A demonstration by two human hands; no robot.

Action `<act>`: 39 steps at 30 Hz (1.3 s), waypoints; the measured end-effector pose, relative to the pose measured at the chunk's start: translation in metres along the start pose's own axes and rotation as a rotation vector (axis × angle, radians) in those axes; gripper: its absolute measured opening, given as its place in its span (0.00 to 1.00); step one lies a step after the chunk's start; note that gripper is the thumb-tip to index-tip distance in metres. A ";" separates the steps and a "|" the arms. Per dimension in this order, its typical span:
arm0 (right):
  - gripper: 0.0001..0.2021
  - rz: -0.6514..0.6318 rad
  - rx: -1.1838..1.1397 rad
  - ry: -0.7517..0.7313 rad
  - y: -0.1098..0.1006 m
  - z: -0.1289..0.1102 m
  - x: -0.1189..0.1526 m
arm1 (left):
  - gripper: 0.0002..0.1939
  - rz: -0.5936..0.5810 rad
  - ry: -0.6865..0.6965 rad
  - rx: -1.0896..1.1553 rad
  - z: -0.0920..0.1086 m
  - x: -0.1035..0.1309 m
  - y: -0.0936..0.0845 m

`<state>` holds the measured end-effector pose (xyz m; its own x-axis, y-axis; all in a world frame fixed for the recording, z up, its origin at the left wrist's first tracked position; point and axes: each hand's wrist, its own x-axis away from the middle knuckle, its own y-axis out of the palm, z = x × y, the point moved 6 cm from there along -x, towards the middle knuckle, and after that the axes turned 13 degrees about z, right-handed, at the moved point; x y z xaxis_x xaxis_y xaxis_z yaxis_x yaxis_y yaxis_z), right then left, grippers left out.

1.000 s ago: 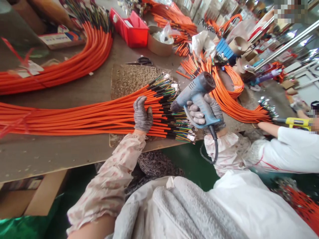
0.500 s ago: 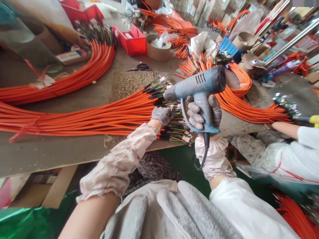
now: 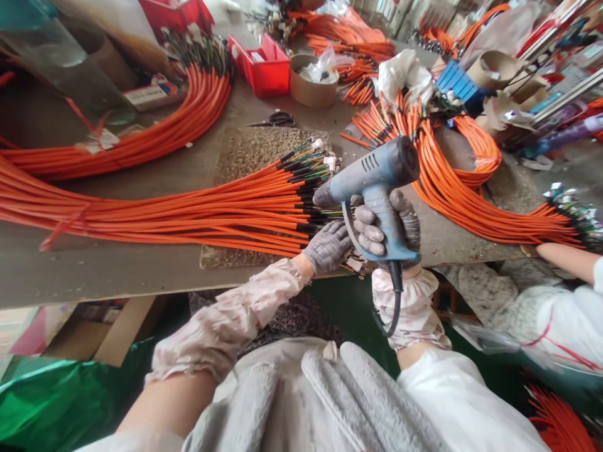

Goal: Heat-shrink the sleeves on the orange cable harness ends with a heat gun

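Note:
My right hand (image 3: 384,229), in a grey glove, is wrapped round the handle of a blue heat gun (image 3: 372,172). The gun's dark nozzle points left, over the ends of a bundle of orange cables (image 3: 211,213). Black sleeves and thin coloured wires with white connectors (image 3: 330,163) fan out at those ends. Below the nozzle, my left hand (image 3: 328,248), also gloved, lies with its fingers extended on the lower wire ends. A speckled board (image 3: 249,150) is under the cable ends.
Another orange bundle (image 3: 207,113) curves at the left. Behind are a red bin (image 3: 266,69), a cardboard ring (image 3: 313,85) and black scissors (image 3: 277,119). More cables (image 3: 452,194) lie at the right, near a co-worker's arm (image 3: 568,260). An open carton (image 3: 117,333) stands below the table.
My left hand has moved right and down along the wire ends, and its curled fingers have straightened. The heat gun is tilted a little more. The whole view has shifted slightly.

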<state>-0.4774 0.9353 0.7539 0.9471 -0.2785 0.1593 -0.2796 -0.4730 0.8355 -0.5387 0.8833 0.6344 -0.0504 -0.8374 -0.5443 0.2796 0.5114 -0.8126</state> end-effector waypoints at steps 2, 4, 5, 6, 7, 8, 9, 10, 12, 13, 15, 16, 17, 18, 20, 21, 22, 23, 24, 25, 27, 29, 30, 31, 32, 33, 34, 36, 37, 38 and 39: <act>0.23 0.030 0.000 0.036 -0.005 0.006 -0.005 | 0.16 0.021 0.116 0.101 0.001 0.023 -0.021; 0.21 0.060 0.004 0.068 -0.008 0.010 -0.008 | 0.13 0.066 0.112 0.142 -0.013 0.044 -0.047; 0.22 0.073 0.004 0.079 -0.008 0.012 -0.009 | 0.13 0.108 0.054 0.126 -0.028 0.051 -0.061; 0.23 0.084 0.003 0.084 -0.009 0.013 -0.010 | 0.13 0.158 -0.030 0.089 -0.046 0.057 -0.074; 0.24 0.092 0.004 0.087 -0.009 0.015 -0.012 | 0.14 0.210 -0.127 0.037 -0.067 0.062 -0.086; 0.24 0.102 0.006 0.078 -0.010 0.015 -0.014 | 0.15 0.257 -0.227 -0.025 -0.089 0.065 -0.097; 0.25 0.112 0.007 0.056 -0.010 0.015 -0.017 | 0.16 0.295 -0.323 -0.090 -0.110 0.067 -0.106; 0.25 0.122 0.008 0.024 -0.011 0.015 -0.020 | 0.17 0.320 -0.409 -0.156 -0.129 0.069 -0.113; 0.25 0.133 0.017 -0.037 -0.013 0.014 -0.026 | 0.19 0.329 -0.538 -0.268 -0.156 0.069 -0.119; 0.25 0.135 0.022 -0.061 -0.014 0.013 -0.030 | 0.20 0.312 -0.569 -0.302 -0.162 0.068 -0.119; 0.26 0.142 0.036 -0.080 -0.017 0.013 -0.038 | 0.21 0.248 -0.567 -0.326 -0.164 0.064 -0.114; 0.26 0.151 0.040 -0.080 -0.019 0.013 -0.041 | 0.21 0.214 -0.554 -0.328 -0.162 0.063 -0.111; 0.25 0.160 0.043 -0.076 -0.022 0.013 -0.045 | 0.21 0.187 -0.545 -0.329 -0.159 0.062 -0.108; 0.25 0.168 0.044 -0.072 -0.024 0.013 -0.047 | 0.22 0.168 -0.542 -0.331 -0.156 0.061 -0.106; 0.25 0.172 0.045 -0.073 -0.026 0.013 -0.050 | 0.22 0.157 -0.552 -0.335 -0.153 0.061 -0.105; 0.26 0.169 0.047 -0.076 -0.026 0.012 -0.051 | 0.22 0.159 -0.553 -0.333 -0.152 0.061 -0.105; 0.27 0.165 0.048 -0.079 -0.026 0.012 -0.051 | 0.22 0.162 -0.547 -0.326 -0.152 0.061 -0.105; 0.28 0.162 0.050 -0.082 -0.025 0.012 -0.052 | 0.21 0.167 -0.540 -0.319 -0.153 0.061 -0.105; 0.28 0.162 0.051 -0.084 -0.025 0.012 -0.052 | 0.21 0.173 -0.534 -0.315 -0.153 0.061 -0.106; 0.28 0.165 0.053 -0.085 -0.026 0.013 -0.053 | 0.21 0.180 -0.532 -0.314 -0.154 0.061 -0.106; 0.27 0.179 0.059 -0.089 -0.027 0.015 -0.055 | 0.20 0.190 -0.534 -0.315 -0.154 0.062 -0.107; 0.26 0.200 0.062 -0.101 -0.029 0.016 -0.055 | 0.20 0.198 -0.537 -0.309 -0.154 0.062 -0.108; 0.25 0.213 0.062 -0.111 -0.030 0.017 -0.055 | 0.20 0.204 -0.538 -0.304 -0.154 0.062 -0.108; 0.25 0.226 0.061 -0.121 -0.031 0.017 -0.054 | 0.20 0.211 -0.539 -0.298 -0.154 0.062 -0.108; 0.24 0.240 0.060 -0.132 -0.031 0.017 -0.052 | 0.19 0.219 -0.541 -0.293 -0.154 0.063 -0.108; 0.23 0.251 0.059 -0.141 -0.030 0.017 -0.051 | 0.19 0.227 -0.546 -0.289 -0.154 0.063 -0.108; 0.22 0.267 0.060 -0.140 -0.030 0.017 -0.049 | 0.19 0.232 -0.552 -0.286 -0.154 0.063 -0.108; 0.21 0.324 0.062 -0.127 -0.029 0.018 -0.046 | 0.20 0.234 -0.567 -0.283 -0.155 0.064 -0.108; 0.22 0.358 0.061 -0.116 -0.029 0.018 -0.045 | 0.21 0.233 -0.574 -0.283 -0.155 0.064 -0.109; 0.22 0.386 0.056 -0.109 -0.029 0.019 -0.044 | 0.21 0.230 -0.579 -0.282 -0.154 0.064 -0.109; 0.23 0.404 0.048 -0.109 -0.029 0.019 -0.042 | 0.21 0.225 -0.583 -0.282 -0.154 0.064 -0.109</act>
<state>-0.5121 0.9449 0.7133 0.7385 -0.5352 0.4101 -0.6345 -0.3456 0.6914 -0.7202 0.8040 0.6563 0.5262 -0.6314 -0.5696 -0.0415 0.6500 -0.7588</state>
